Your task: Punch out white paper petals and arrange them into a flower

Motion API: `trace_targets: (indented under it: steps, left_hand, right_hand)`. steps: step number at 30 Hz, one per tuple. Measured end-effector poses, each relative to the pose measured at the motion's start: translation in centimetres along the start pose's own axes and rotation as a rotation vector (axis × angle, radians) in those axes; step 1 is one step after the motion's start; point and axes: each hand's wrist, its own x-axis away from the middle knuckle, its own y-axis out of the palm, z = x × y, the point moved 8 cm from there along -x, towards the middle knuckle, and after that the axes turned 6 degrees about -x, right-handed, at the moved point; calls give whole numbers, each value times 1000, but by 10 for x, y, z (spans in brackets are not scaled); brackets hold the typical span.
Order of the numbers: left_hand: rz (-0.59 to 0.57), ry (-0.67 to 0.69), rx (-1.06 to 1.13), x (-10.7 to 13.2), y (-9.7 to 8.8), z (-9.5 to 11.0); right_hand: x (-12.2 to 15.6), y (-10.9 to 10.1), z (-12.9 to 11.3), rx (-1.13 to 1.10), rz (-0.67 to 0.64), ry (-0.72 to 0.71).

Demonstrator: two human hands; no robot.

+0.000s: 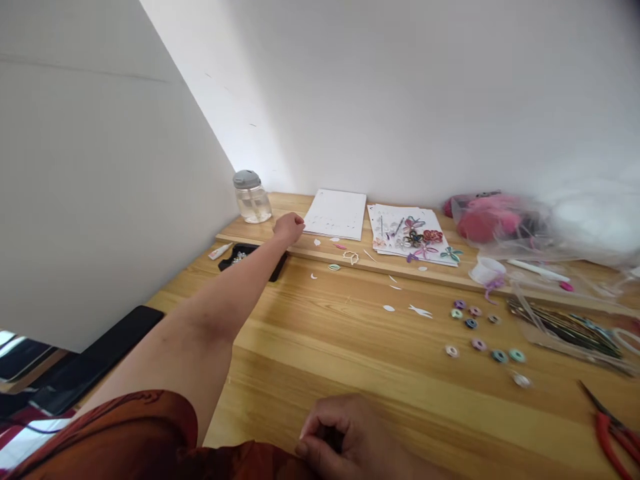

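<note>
I can't tell whether the curled left hand (pixel 289 229) or loosely bent right hand (pixel 353 433) grips anything, so I'd move lightly beside the white sheets (pixel 339 208).

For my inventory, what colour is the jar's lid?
The jar's lid is grey, shown in the head view.

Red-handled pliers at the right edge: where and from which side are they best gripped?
Probably by the red handles, the right hand coming from the near side: the handles lie nearer the camera, while the narrow tips point away.
</note>
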Motion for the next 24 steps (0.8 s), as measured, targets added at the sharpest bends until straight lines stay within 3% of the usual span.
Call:
trace_targets:
  steps: [6, 13, 18, 21, 24]
  left_hand:
    - [-48, -31, -225, -28, 19, -5]
    - [-78, -101, -260, -49, 31, -12]
    - [-88, -153, -217, -54, 32, -21]
    - [-93, -161, -194, -55, 33, -24]
    - [-91, -174, -173, -56, 35, -28]
  right_hand:
    - [1, -1, 2, -35, -25, 30]
    - [-8, 0, 17, -99, -70, 57]
    - [-30, 35, 60, 2, -377, 100]
    - [-37, 34, 84, 164, -284, 132]
    - [-30, 18, 83, 273, -152, 151]
